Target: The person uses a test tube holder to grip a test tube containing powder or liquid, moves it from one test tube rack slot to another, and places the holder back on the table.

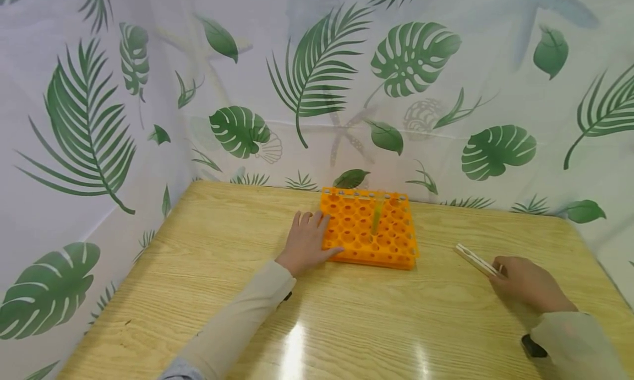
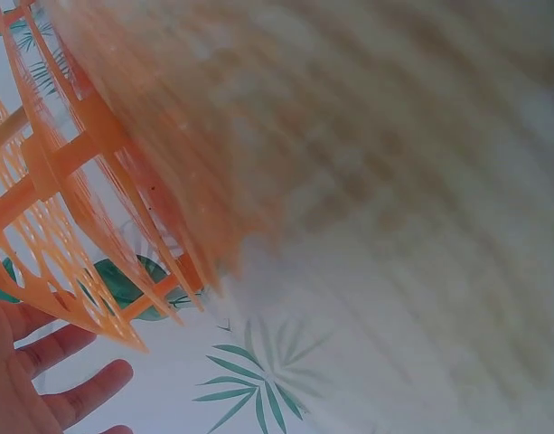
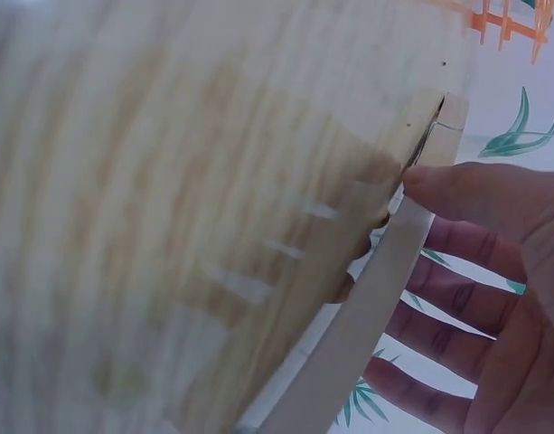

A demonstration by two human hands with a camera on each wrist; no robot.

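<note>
Across the upper frame and down its left edge, a pale backdrop (image 1: 238, 5) is printed with green leaves (image 1: 220, 38) and faint starfish (image 1: 343, 129). The lower frame is mostly filled by a wood-grained table (image 1: 238, 217), streaked at bottom centre by reflections (image 1: 293, 347).

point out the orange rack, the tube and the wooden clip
Orange rack (image 1: 356, 230): head view, on its top plate.
Tube (image 1: 377, 215): head view, on its middle.
Wooden clip (image 3: 374, 294): right wrist view, on one arm.

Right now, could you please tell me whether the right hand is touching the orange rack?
No, the right hand pinches a wooden clamp, clearly apart from the orange rack.
</note>
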